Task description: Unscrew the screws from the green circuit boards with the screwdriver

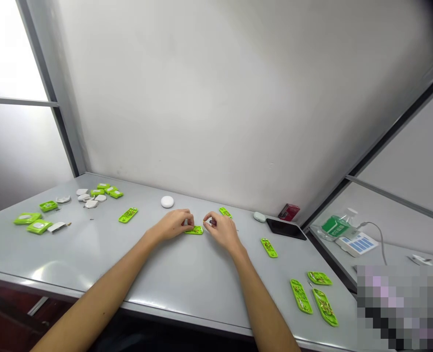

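My left hand [172, 225] rests on the table, thumb and fingers closed on the left end of a small green plastic shell [196, 231] lying flat. Tiny reddish and yellow parts show inside that shell. Just right of it, my right hand [221, 231] is closed in a pinch; a speck of yellow and something dark show at its fingertips, too small to name. Behind the right hand lies another green shell [225, 212], partly hidden. A similar green shell [128, 215] sits to the left of my left hand, and one more [268, 248] to the right.
A round white case [167, 201] stands behind my hands. White pieces [91, 203] and green cases [39, 226] are scattered at the left. At the right are a pale case [259, 216], a black phone-like slab [285, 229], a red box [288, 211] and several green shells [301, 296].
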`<state>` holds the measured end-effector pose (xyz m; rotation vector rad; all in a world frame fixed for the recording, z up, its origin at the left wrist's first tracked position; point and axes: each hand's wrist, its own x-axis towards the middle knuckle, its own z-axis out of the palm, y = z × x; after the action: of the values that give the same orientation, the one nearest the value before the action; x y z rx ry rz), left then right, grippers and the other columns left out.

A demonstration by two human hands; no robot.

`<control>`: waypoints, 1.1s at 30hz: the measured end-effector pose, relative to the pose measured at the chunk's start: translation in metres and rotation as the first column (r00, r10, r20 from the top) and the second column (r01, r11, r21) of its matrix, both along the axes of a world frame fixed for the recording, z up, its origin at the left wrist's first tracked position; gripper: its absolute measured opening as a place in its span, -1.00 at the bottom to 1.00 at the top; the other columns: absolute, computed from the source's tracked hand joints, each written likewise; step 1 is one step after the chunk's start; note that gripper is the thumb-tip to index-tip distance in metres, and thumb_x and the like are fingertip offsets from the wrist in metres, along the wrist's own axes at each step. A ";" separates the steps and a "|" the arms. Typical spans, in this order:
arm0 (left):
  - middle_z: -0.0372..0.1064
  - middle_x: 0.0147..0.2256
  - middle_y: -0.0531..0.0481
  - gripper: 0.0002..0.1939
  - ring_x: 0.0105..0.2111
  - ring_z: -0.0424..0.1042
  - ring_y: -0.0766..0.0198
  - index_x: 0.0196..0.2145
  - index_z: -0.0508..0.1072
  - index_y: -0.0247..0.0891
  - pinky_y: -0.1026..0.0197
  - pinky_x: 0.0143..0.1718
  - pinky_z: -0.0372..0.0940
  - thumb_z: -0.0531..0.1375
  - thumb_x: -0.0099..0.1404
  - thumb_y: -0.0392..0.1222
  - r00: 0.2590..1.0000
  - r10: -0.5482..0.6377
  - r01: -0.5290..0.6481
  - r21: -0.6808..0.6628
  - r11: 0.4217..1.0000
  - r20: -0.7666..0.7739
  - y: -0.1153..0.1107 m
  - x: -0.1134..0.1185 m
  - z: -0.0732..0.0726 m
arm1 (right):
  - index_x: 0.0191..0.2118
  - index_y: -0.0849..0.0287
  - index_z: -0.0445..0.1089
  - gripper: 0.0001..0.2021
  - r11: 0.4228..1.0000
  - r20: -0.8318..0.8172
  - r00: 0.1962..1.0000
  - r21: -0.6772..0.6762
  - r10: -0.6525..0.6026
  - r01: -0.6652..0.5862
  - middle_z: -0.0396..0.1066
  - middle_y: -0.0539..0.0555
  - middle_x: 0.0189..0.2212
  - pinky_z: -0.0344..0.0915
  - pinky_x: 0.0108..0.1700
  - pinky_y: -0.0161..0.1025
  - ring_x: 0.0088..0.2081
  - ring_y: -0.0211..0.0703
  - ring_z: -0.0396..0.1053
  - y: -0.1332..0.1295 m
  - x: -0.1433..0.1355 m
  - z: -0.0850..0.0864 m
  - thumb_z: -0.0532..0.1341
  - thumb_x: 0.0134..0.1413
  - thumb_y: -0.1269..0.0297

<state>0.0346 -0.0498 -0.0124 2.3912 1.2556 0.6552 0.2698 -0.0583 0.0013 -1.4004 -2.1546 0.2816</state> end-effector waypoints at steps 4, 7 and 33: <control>0.44 -0.17 0.02 -0.77 -0.30 0.37 0.34 -0.23 0.55 -0.17 0.30 -0.24 0.18 0.13 0.42 -0.05 1.000 -0.001 0.002 -0.006 1.000 0.008 0.000 0.001 0.000 | -0.19 0.07 0.52 -0.89 1.000 0.009 1.000 0.004 -0.003 0.003 0.42 -0.08 -0.47 0.02 -0.33 -0.33 -0.43 -0.30 0.27 0.001 0.000 -0.001 0.23 0.22 0.31; 0.45 -0.16 0.02 -0.76 -0.29 0.38 0.33 -0.22 0.55 -0.17 0.29 -0.23 0.19 0.12 0.42 -0.04 1.000 0.012 -0.012 -0.005 1.000 0.006 0.000 0.001 0.001 | -0.19 0.07 0.52 -0.88 1.000 0.005 1.000 -0.002 0.002 -0.002 0.42 -0.08 -0.47 0.02 -0.33 -0.33 -0.43 -0.29 0.27 0.000 0.000 -0.001 0.23 0.23 0.30; 0.45 -0.24 -0.02 -0.63 -0.29 0.37 0.27 -0.28 0.44 -0.23 0.23 -0.26 0.11 -0.01 0.50 0.04 0.990 0.134 -0.131 0.066 0.989 -0.045 -0.004 0.014 -0.003 | -0.22 0.09 0.59 -0.84 0.979 0.144 0.986 -0.195 0.088 -0.059 0.52 -0.02 -0.36 0.10 -0.26 -0.31 -0.35 -0.26 0.35 -0.002 0.015 0.008 0.26 0.13 0.40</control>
<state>0.0483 -0.0537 -0.0155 2.4035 1.4449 0.6874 0.2849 -0.0599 0.0092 -1.4910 -2.3596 0.4323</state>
